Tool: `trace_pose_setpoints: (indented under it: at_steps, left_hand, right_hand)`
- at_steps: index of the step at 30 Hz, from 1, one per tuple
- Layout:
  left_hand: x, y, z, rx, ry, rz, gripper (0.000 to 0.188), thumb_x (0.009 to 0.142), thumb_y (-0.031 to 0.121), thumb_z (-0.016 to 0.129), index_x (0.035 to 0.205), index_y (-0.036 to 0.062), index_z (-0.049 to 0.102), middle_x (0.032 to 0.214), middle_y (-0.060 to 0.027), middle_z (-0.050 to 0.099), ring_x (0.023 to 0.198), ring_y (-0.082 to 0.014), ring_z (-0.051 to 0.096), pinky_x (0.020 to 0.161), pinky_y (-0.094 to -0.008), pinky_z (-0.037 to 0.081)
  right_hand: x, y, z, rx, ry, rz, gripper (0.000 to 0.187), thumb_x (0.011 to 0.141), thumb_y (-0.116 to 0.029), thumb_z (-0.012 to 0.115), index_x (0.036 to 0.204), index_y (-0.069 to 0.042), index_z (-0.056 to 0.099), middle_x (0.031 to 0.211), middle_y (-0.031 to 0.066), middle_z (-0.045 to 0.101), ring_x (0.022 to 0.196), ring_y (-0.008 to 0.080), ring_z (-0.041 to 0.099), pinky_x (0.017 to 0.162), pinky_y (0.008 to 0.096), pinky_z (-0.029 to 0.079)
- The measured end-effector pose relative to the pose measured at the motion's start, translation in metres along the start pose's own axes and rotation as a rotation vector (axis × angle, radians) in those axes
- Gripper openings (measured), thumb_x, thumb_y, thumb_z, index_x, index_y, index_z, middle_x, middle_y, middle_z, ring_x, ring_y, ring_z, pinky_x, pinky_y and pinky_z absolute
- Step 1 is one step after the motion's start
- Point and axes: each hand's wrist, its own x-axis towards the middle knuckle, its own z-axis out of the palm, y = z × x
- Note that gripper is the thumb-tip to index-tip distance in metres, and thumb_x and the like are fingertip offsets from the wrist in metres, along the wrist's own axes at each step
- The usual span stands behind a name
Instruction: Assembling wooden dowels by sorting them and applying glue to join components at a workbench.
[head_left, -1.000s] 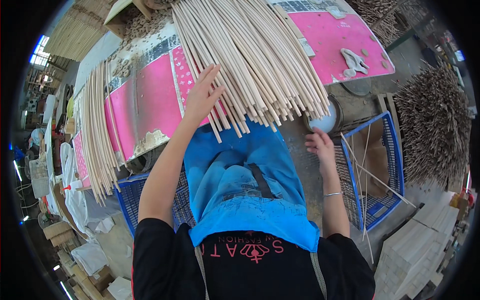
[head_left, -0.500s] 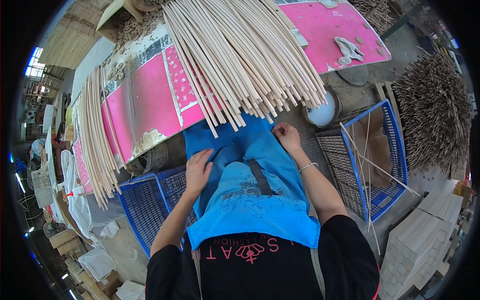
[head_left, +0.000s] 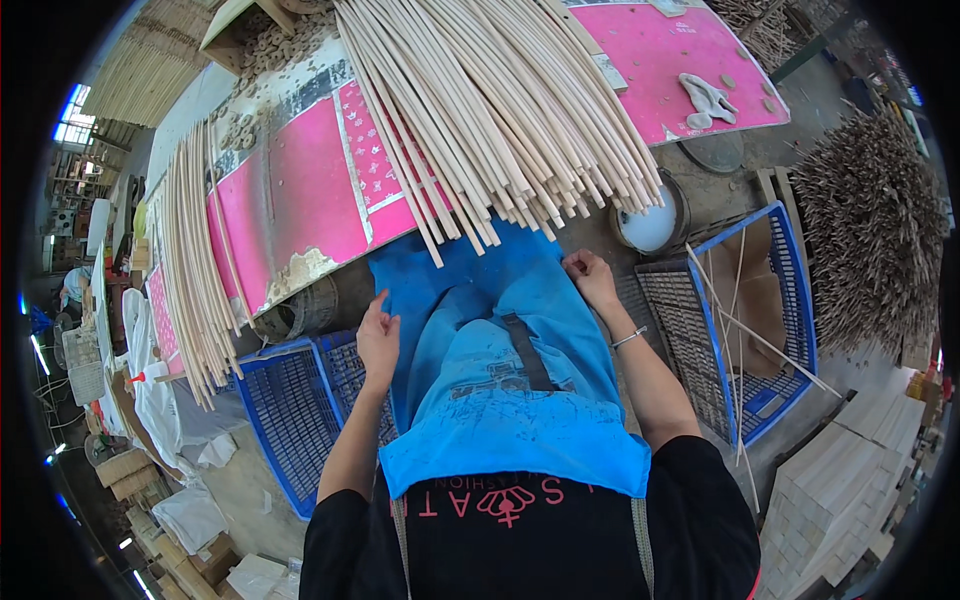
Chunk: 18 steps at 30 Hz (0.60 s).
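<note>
A blue apron [head_left: 510, 420] covers my front and lap, its far part spread under the table edge. At the apron's right edge, my right hand [head_left: 594, 280] has its fingers curled together, pinching the cloth. My left hand [head_left: 378, 340] hovers at the apron's left side, fingers apart and holding nothing. Ahead of both hands lies a thick pile of long thin wooden rods [head_left: 500, 120], their near ends jutting past the edge of the pink-topped table [head_left: 290, 190].
More rods [head_left: 185, 260] overhang the table's left end. Blue plastic crates stand left [head_left: 280, 420] and right [head_left: 770, 380], the right one with a few rods. A bucket [head_left: 650, 225], dark stick bundle [head_left: 865, 220] and stacked wood blocks [head_left: 835, 470] are at right. A glove [head_left: 708, 100] lies on the table.
My right hand has moved right along with the apron's edge. My left hand has drawn back toward the left, off the apron's middle. The view has shifted slightly.
</note>
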Motion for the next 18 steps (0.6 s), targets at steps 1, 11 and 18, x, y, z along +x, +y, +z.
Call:
trace_pose_setpoints:
  at_steps: [1,11,18]
  left_hand:
    - [0.001,0.009,-0.004,-0.093,-0.042,-0.016,0.049,0.094,0.012,0.069,0.142,0.0104,0.058,0.089,-0.0072,0.063,0.088,-0.0185,0.064,0.082,-0.0342,0.051]
    - [0.054,0.141,0.005,-1.467,-0.663,-0.229,0.058,0.109,0.043,0.047,0.149,0.0022,0.041,0.14,-0.0227,0.058,0.131,-0.0358,0.058,0.11,-0.0449,0.05]
    - [0.069,0.173,0.016,-1.662,-0.699,-0.324,0.061,0.107,0.045,0.051,0.145,-0.0017,0.045,0.139,-0.0206,0.06,0.137,-0.0381,0.053,0.11,-0.0473,0.051]
  right_hand:
    - [-0.002,-0.003,-0.001,0.013,-0.001,0.022,0.014,0.09,-0.018,0.072,0.097,-0.006,0.074,0.085,0.0104,0.075,0.077,0.02,0.072,0.073,0.035,0.055]
    - [-0.015,-0.015,-0.014,0.467,-0.031,0.035,0.02,0.098,-0.015,0.065,0.108,0.001,0.07,0.089,0.0052,0.071,0.082,0.0124,0.066,0.077,0.0279,0.054]
    - [-0.022,-0.071,-0.031,0.782,-0.078,0.022,0.029,0.104,-0.025,0.062,0.12,-0.001,0.066,0.103,0.0055,0.068,0.091,0.0115,0.065,0.085,0.028,0.055]
